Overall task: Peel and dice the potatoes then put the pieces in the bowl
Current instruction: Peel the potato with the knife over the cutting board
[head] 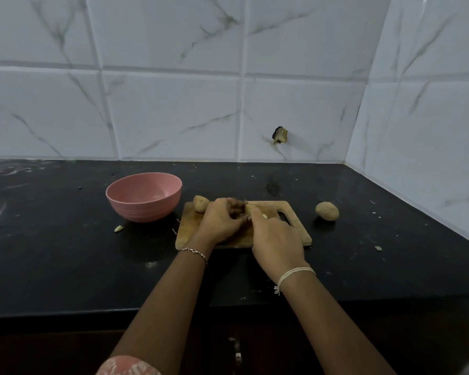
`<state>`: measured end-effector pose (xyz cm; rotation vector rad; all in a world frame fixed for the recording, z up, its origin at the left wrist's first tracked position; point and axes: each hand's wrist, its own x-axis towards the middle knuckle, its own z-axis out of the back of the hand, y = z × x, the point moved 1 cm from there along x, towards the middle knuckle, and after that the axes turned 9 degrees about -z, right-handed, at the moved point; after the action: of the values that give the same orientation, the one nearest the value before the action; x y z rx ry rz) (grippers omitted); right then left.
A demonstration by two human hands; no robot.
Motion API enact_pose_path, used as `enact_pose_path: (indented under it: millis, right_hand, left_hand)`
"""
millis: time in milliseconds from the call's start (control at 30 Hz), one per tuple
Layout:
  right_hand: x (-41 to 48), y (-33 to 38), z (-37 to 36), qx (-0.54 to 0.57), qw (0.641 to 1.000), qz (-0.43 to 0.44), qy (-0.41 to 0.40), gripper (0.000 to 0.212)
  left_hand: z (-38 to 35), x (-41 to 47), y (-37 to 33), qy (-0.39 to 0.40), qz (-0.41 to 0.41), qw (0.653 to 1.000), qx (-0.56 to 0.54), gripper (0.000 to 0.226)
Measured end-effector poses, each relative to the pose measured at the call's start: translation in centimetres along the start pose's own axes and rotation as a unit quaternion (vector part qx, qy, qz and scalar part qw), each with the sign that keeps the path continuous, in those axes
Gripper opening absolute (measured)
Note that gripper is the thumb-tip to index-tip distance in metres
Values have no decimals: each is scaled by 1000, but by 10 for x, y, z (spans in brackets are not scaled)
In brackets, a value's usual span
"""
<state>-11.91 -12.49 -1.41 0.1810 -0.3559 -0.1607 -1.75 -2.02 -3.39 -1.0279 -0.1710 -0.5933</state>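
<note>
While the left hand (222,220) curls its fingers (234,209) round a potato (248,208) held just above the wooden cutting board (190,234), the right hand (276,239) meets it from the other side. The right hand is clenched on what seems to be a small tool (263,216), a peeler or a knife. Only a pale bit of the tool shows, and perhaps a thin tip beyond the potato.

I judge the step in hand to be peeling, early in the task. The pink bowl (144,209), left of the board on the black tabletop (65,253), holds no pieces. Two more potatoes keep their skins: a second potato (201,203) on the board's far left corner, just beside the left hand, and a third potato (326,211) on the tabletop, apart from the board's right edge.

The next move likely calls for the left hand to turn the potato so that fresh skin faces the blade. The stroke should be shallow and kept away from the holding fingers.

Both hands cover most of the held potato, so how much skin is off cannot be told. The right hand's fingertips are hidden behind its back. A pale scrap (118,228) lies on the tabletop near the bowl; whether it is peel or flesh is unclear.
</note>
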Motion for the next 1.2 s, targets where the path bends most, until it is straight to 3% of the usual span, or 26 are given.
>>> enact_pose_path:
  millis: [167,467,700,933,1200]
  right_hand:
    - [-6,-3,1,-20,1000,2,19,55]
    - [-31,-11,5,2,999,-34,10,37]
    - [-41,-24,0,76,988,-104,-86,25]
    - [-27,-13,-6,115,989,-75,-64,42]
    - [-28,-8,-11,92,992,-66,-47,30]
  left_hand:
    - [-2,2,1,-4,1,1000,-1,43]
    - [3,0,3,-3,13,999,-44,50]
    - [1,0,3,-3,23,999,-39,43]
    - [1,1,2,9,16,1000,-8,54]
    - [0,1,5,12,11,1000,-3,55]
